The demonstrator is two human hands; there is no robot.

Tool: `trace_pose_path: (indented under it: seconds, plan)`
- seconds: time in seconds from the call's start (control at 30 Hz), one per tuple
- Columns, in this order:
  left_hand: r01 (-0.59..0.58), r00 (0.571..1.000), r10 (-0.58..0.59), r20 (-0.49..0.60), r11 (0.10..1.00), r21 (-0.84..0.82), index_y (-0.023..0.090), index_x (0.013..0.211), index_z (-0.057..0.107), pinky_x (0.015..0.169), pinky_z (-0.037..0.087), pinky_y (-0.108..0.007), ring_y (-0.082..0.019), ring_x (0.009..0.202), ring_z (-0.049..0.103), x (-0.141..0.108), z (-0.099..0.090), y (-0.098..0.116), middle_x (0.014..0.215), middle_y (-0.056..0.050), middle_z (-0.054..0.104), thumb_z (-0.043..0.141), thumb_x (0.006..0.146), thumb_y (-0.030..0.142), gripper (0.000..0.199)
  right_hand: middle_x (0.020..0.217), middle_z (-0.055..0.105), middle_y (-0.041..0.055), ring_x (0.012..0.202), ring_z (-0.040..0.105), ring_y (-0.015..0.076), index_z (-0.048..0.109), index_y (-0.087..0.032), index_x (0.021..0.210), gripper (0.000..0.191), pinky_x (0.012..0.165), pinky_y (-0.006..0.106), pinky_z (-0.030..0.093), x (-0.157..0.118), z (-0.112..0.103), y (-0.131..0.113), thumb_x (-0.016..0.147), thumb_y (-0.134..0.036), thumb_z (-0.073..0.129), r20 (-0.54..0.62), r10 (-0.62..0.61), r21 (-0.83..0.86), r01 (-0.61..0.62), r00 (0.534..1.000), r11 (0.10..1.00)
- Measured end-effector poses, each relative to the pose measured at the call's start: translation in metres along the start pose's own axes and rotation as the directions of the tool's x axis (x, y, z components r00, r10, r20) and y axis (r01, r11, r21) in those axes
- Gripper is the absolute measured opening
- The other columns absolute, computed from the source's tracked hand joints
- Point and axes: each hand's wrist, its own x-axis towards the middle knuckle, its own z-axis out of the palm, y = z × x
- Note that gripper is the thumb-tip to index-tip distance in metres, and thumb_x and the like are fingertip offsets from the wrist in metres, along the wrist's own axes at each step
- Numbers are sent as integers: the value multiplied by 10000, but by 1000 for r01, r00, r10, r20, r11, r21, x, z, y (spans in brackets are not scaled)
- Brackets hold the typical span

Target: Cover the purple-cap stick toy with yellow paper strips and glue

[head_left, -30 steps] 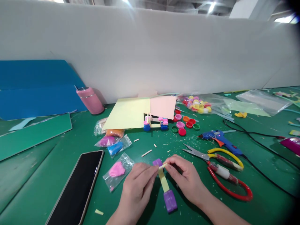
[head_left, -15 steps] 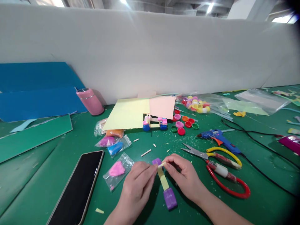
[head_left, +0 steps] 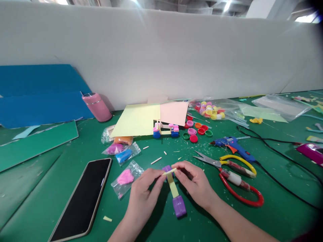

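Between my two hands is a short, thin pale-yellow strip (head_left: 169, 172). My left hand (head_left: 145, 190) pinches its left end, and my right hand (head_left: 193, 181) pinches the right end. Just beneath it lies a small purple-and-yellow piece: a flat pale-yellow bar (head_left: 173, 187) with a purple block (head_left: 179, 206) at the near end and another purple block (head_left: 167, 168) at the far end, partly covered by the strip and fingers. Farther back stands a small model (head_left: 166, 129) with blue wheel-like parts and pink pieces, at the edge of the yellow sheet (head_left: 137, 117).
Scissors (head_left: 209, 160) and a blue glue gun (head_left: 233, 145) with its cord lie on the right. Coloured bottle caps (head_left: 193, 138) sit behind them. On the left are a phone (head_left: 82, 201), bags of clay (head_left: 126, 176) and a pink flask (head_left: 97, 107).
My left fingers have shifted toward the strip's left end, so more of the strip shows between my hands. The view has shifted slightly.
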Motion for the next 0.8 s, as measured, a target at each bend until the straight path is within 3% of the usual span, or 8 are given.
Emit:
trace_pose_path:
  seconds: [0.43, 0.8]
  plan:
    - [46, 999, -46, 11, 999, -29, 182, 876, 633, 625, 471, -233, -138, 693, 617, -4, 2, -2, 779, -26, 680, 555, 789, 149, 121, 768, 577, 8, 657, 504, 117, 642, -204, 890, 166, 559, 210, 380, 0, -2, 1, 859, -271, 493, -15, 5, 15, -5, 1000, 1000]
    - [106, 994, -104, 42, 994, -33, 204, 967, 606, 675, 489, -255, -151, 765, 624, -8, 4, -4, 837, -30, 673, 531, 782, 146, 208, 741, 557, 7, 652, 506, 123, 575, -199, 986, 237, 603, 230, 419, -2, -7, 4, 888, -342, 415, -58, 86, 57, -83, 995, 995]
